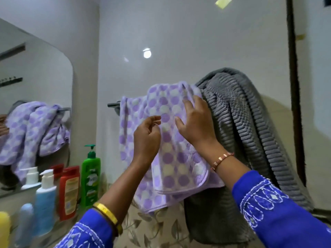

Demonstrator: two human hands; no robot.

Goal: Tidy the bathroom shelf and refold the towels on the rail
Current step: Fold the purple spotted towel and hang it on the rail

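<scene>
A lilac towel with purple and white dots (pixel 168 158) hangs folded over the wall rail (pixel 113 104). A thick grey ribbed towel (pixel 238 122) is draped over the same rail to its right. My right hand (pixel 195 122) lies flat with spread fingers on the upper right part of the dotted towel, next to the grey one. My left hand (pixel 146 135) is just in front of the dotted towel's middle, fingers curled with the tips pinched together; whether it pinches cloth is unclear. Several bottles stand on the shelf at lower left.
On the shelf stand a green pump bottle (pixel 91 178), a red bottle (pixel 69 192), a pale blue pump bottle (pixel 45 199) and a yellow object (pixel 4 228). A mirror (pixel 32 90) fills the left wall. A dark door frame (pixel 293 86) rises at right.
</scene>
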